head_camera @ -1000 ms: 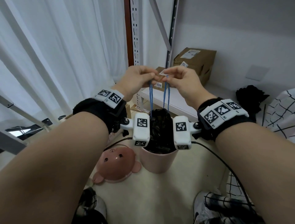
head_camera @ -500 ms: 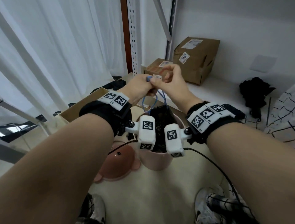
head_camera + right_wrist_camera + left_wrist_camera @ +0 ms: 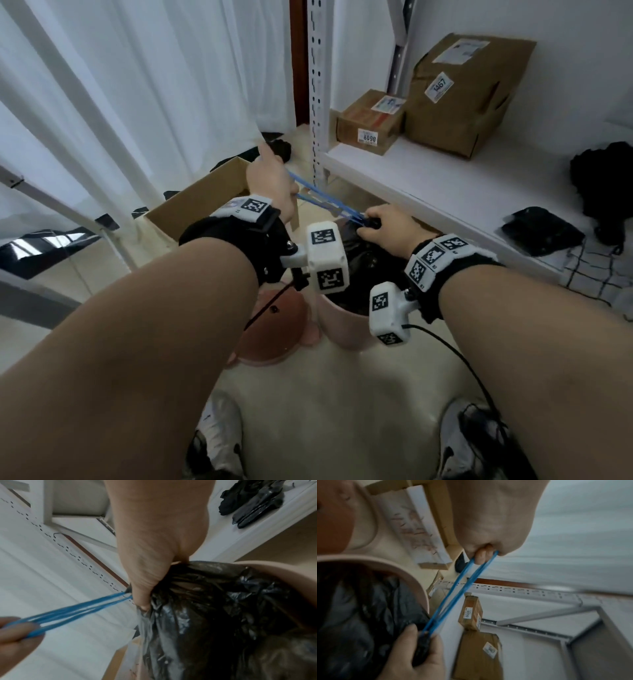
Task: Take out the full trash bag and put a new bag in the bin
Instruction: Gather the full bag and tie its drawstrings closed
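A full black trash bag (image 3: 368,270) sits in the pink bin (image 3: 337,325) on the floor between my arms. Blue drawstrings (image 3: 325,200) run taut from the bag's gathered neck up to the left. My left hand (image 3: 272,186) grips the far end of the strings, fingers curled round them (image 3: 483,555). My right hand (image 3: 383,228) pinches the bunched neck of the bag where the strings come out (image 3: 142,592). In the left wrist view the blue drawstrings (image 3: 458,591) stretch from my fingers to the bag (image 3: 359,615).
The pink bin lid (image 3: 270,329) lies on the floor left of the bin. An open cardboard box (image 3: 202,202) stands behind it. A white shelf (image 3: 428,178) carries two brown parcels (image 3: 459,96) and black folded bags (image 3: 541,231). White curtains hang at left.
My hands were together above the bin holding the strings. Now the left hand has pulled the strings out to the left, and the right hand has dropped to the bag's neck.
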Motion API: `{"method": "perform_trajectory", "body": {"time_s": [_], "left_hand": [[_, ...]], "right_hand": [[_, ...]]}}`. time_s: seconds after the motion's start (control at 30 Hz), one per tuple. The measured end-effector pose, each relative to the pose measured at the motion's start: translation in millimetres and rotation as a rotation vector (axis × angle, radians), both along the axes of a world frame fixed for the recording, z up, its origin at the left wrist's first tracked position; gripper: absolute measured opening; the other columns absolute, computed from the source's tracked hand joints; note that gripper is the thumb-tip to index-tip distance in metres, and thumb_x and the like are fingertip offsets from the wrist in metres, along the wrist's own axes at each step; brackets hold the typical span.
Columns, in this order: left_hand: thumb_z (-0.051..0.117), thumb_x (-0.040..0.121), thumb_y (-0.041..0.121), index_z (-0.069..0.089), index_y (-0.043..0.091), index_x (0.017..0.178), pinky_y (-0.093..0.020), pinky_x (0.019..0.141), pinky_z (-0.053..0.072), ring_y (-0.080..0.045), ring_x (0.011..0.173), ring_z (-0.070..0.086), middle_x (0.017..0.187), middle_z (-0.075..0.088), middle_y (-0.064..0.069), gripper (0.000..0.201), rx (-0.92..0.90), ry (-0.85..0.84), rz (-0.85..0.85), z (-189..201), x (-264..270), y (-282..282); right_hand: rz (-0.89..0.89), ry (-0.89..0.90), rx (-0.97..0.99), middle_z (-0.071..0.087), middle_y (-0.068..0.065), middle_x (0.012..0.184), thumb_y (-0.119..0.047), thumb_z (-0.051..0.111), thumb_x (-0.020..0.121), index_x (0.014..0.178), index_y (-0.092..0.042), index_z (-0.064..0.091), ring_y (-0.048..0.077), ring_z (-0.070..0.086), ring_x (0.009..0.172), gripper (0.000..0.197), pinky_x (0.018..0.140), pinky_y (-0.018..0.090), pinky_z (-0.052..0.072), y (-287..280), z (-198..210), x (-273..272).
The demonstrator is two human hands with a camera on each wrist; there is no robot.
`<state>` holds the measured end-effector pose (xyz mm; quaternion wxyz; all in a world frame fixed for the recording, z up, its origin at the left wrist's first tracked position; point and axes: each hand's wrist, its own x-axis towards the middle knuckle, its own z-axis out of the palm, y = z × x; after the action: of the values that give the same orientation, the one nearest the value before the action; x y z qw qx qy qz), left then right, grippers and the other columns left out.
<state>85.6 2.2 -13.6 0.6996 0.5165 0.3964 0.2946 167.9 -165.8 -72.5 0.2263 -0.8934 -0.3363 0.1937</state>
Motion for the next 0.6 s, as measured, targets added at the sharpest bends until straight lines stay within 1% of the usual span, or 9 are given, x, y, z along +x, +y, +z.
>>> {"method": "perform_trajectory", "body": {"time_s": [0.07, 0.1, 0.17, 0.23, 0.3, 0.37, 0.4, 0.5, 0.6], "left_hand": [[0.026, 0.101, 0.032, 0.032, 0.016, 0.062, -0.027, 0.054, 0.036, -0.018, 0.052, 0.038, 0.058, 0.032, -0.001, 0.043, 0.401, 0.142, -0.087, -2, 2, -3], [0.027, 0.102, 0.032, 0.032, 0.014, 0.062, -0.025, 0.057, 0.036, -0.013, 0.051, 0.040, 0.059, 0.032, -0.001, 0.044, 0.596, 0.178, -0.166, -2, 2, -6], [0.037, 0.100, 0.037, 0.032, 0.013, 0.068, -0.023, 0.060, 0.032, -0.010, 0.052, 0.036, 0.062, 0.030, 0.000, 0.040, 0.783, 0.241, -0.371, -9, 0, -11], [0.050, 0.092, 0.046, 0.035, 0.014, 0.074, -0.029, 0.065, 0.032, -0.014, 0.062, 0.037, 0.069, 0.032, 0.001, 0.040, 0.849, 0.350, -0.572, -27, -4, -8], [0.058, 0.083, 0.056, 0.047, 0.013, 0.099, -0.034, 0.073, 0.039, -0.021, 0.082, 0.047, 0.090, 0.043, -0.003, 0.048, 0.954, 0.627, -0.716, -51, -12, -9], [0.061, 0.078, 0.060, 0.041, 0.011, 0.125, -0.035, 0.080, 0.039, -0.029, 0.104, 0.047, 0.117, 0.042, -0.013, 0.071, 1.093, 0.894, -0.826, -77, -19, -12], [0.059, 0.079, 0.060, 0.038, 0.009, 0.130, -0.034, 0.081, 0.038, -0.032, 0.110, 0.045, 0.125, 0.039, -0.017, 0.075, 1.140, 0.957, -0.856, -87, -21, -13], [0.054, 0.087, 0.053, 0.037, 0.003, 0.132, -0.038, 0.088, 0.042, -0.034, 0.115, 0.046, 0.131, 0.039, -0.021, 0.069, 1.053, 1.064, -0.874, -107, -15, -14], [0.051, 0.093, 0.033, 0.049, 0.002, 0.117, -0.039, 0.085, 0.048, -0.030, 0.097, 0.057, 0.119, 0.057, -0.019, 0.039, 0.945, 1.082, -0.938, -113, -6, -13]], "right_hand": [[0.028, -0.015, 0.002, 0.061, 0.011, 0.102, -0.030, 0.062, 0.085, 0.099, -0.021, 0.061, 0.028, 0.057, 0.101, 0.016, 0.078, 0.028, 0.038, -2, -4, -1], [0.037, -0.024, -0.007, 0.059, 0.009, 0.103, -0.030, 0.064, 0.085, 0.103, -0.019, 0.054, 0.025, 0.056, 0.099, 0.023, 0.080, 0.029, 0.039, -4, -5, -2], [0.070, -0.050, -0.015, 0.056, 0.005, 0.102, -0.034, 0.069, 0.081, 0.102, -0.021, 0.042, 0.023, 0.056, 0.097, 0.037, 0.085, 0.035, 0.044, -10, -8, -4], [0.143, -0.102, -0.025, 0.057, 0.006, 0.119, -0.029, 0.069, 0.080, 0.121, -0.020, 0.041, 0.026, 0.055, 0.112, 0.051, 0.096, 0.038, 0.044, -21, -16, -4], [0.229, -0.177, -0.161, 0.041, 0.003, 0.143, -0.032, 0.060, 0.085, 0.142, -0.033, 0.029, 0.026, 0.039, 0.133, 0.065, 0.110, 0.044, 0.032, -31, -24, -5], [0.278, -0.254, -0.338, 0.018, -0.003, 0.155, -0.041, 0.048, 0.092, 0.143, -0.045, 0.025, 0.028, 0.017, 0.142, 0.056, 0.115, 0.053, 0.015, -38, -34, -10], [0.299, -0.266, -0.382, 0.006, -0.006, 0.159, -0.047, 0.042, 0.093, 0.142, -0.048, 0.025, 0.029, 0.007, 0.145, 0.051, 0.116, 0.058, 0.005, -40, -39, -12], [0.344, -0.145, -0.439, -0.013, -0.013, 0.159, -0.066, 0.030, 0.090, 0.143, -0.050, 0.020, 0.030, -0.011, 0.147, 0.057, 0.111, 0.065, -0.011, -40, -52, -14], [0.377, -0.048, -0.484, -0.017, -0.014, 0.158, -0.073, 0.037, 0.083, 0.146, -0.047, 0.012, 0.031, -0.014, 0.146, 0.072, 0.113, 0.065, -0.007, -39, -60, -14]]}}
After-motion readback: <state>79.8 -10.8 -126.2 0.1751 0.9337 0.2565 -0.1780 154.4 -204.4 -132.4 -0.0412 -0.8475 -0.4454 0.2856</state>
